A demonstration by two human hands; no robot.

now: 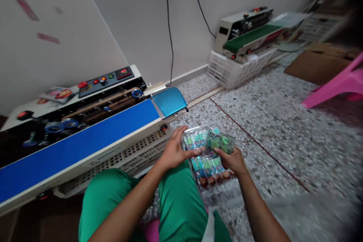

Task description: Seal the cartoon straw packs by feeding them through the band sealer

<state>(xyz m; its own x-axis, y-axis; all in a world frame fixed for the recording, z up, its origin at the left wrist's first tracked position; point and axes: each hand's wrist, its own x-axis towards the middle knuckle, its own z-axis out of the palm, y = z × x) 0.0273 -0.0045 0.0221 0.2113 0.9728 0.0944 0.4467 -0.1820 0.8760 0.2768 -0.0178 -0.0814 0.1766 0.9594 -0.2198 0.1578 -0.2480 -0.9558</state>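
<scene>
A clear plastic pack (210, 166) of small blue, green and brown figures lies beside my green-trousered knee. My left hand (176, 150) grips its upper left edge, thumb over the top and fingers along the side. In my right hand (233, 160) is a smaller clear packet (220, 141) with green items, held over the upper right part of the pack, the thumb on top of it. What lies beneath my right fingers is hidden.
On the left stands a sealing machine (119, 136) with a blue belt. A second machine (252, 38) with a green belt sits on a white crate (224, 69). Flattened cardboard (317, 64) and a pink stool (334, 87) are at the right.
</scene>
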